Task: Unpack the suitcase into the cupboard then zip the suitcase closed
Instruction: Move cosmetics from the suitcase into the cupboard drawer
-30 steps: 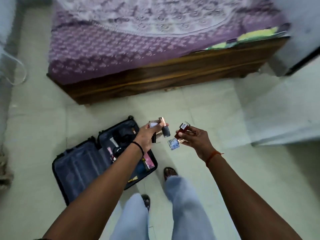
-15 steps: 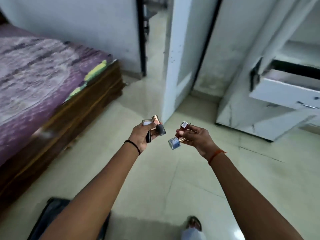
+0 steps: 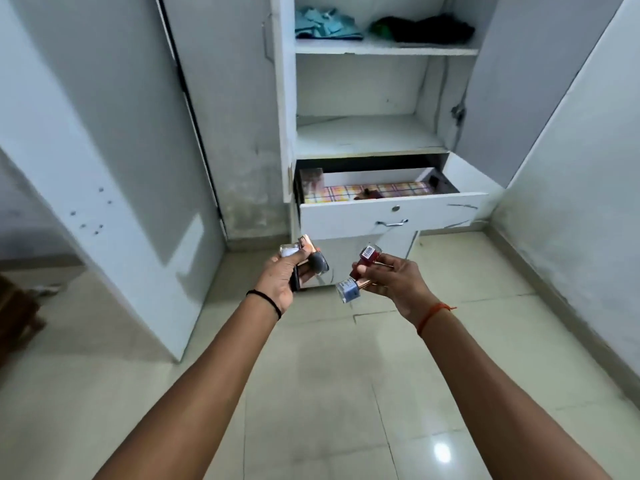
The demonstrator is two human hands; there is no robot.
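Observation:
My left hand [image 3: 282, 277] grips a few small nail polish bottles, among them a grey one [image 3: 319, 262] and a clear one [image 3: 290, 251]. My right hand [image 3: 393, 279] holds a red bottle [image 3: 367, 258] and a pale blue bottle [image 3: 348, 289]. Both hands are held up in front of the white cupboard [image 3: 381, 50], just below its pulled-out drawer [image 3: 391, 213]. The drawer has a checked liner and a small dark item inside. The suitcase is out of view.
Folded clothes lie on the top shelf: a light blue pile [image 3: 325, 27] and a dark pile [image 3: 424, 29]. The cupboard's doors stand open at left [image 3: 104, 168] and right [image 3: 571, 150]. A wooden bed corner [image 3: 14, 313] shows at far left. The floor is pale tile.
The view has swung from the suitcase and bed round to the open cupboard. Both hands have kept the same bottles and now sit close to the drawer front.

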